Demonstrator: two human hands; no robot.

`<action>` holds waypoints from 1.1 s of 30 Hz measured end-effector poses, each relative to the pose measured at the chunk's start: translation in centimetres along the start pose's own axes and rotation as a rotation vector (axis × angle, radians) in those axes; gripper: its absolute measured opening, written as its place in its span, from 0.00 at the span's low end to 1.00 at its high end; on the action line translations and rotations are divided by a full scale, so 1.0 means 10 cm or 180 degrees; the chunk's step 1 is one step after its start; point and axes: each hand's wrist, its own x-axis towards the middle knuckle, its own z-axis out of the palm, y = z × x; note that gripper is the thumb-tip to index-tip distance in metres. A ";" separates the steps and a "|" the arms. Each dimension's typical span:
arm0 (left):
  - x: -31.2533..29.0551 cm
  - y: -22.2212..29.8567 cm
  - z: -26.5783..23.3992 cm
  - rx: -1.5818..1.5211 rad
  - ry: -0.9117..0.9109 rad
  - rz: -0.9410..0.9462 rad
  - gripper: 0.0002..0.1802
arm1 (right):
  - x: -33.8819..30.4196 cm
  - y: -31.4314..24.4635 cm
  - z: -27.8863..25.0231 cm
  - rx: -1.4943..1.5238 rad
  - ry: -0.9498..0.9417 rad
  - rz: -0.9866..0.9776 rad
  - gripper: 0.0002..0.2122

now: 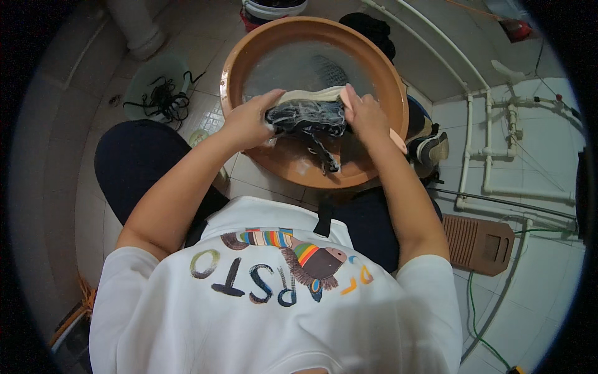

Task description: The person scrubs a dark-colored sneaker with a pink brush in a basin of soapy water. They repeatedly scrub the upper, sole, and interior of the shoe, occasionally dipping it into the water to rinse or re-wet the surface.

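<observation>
Basin [240, 56] of brown plastic sits on the tiled floor as the landmark, round, with shallow soapy water inside. Left of the basin stands a pale green bowl [149, 75] holding a tangle of black laces [163, 98]. Over the basin's near rim, the left hand [248, 118] comes in on a bent forearm, fingers curled and clamped around one end of a dark sneaker [305, 117]. That sneaker lies on its side above the basin's near edge, black upper facing the person, pale sole turned away, wet and foamy, its laces hanging down inside the basin. The right hand [364, 115] reaches in from a nearly straight forearm, closed on a pinkish brush [374, 124] pressed against the sneaker's other end. Right of the basin rests a second shoe [430, 148], and farther right a brown washboard [479, 243] lies beside white pipes [467, 149].
</observation>
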 end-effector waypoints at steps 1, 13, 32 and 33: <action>0.00 -0.02 -0.01 0.0072 -0.0051 -0.0036 0.39 | 0.02 -0.05 0.01 0.0098 0.0033 -0.0064 0.29; 0.02 -0.03 0.05 0.0198 -0.0178 -0.0171 0.43 | 0.07 -0.04 -0.02 0.0414 -0.0261 0.0571 0.24; -0.02 -0.02 0.01 -0.0308 -0.0309 -0.0228 0.38 | -0.14 -0.65 -0.23 0.0737 0.0039 -0.0616 0.27; 0.00 -0.02 0.00 -0.0360 -0.0323 -0.0251 0.38 | -0.08 -0.50 -0.18 0.0718 0.0006 -0.0412 0.27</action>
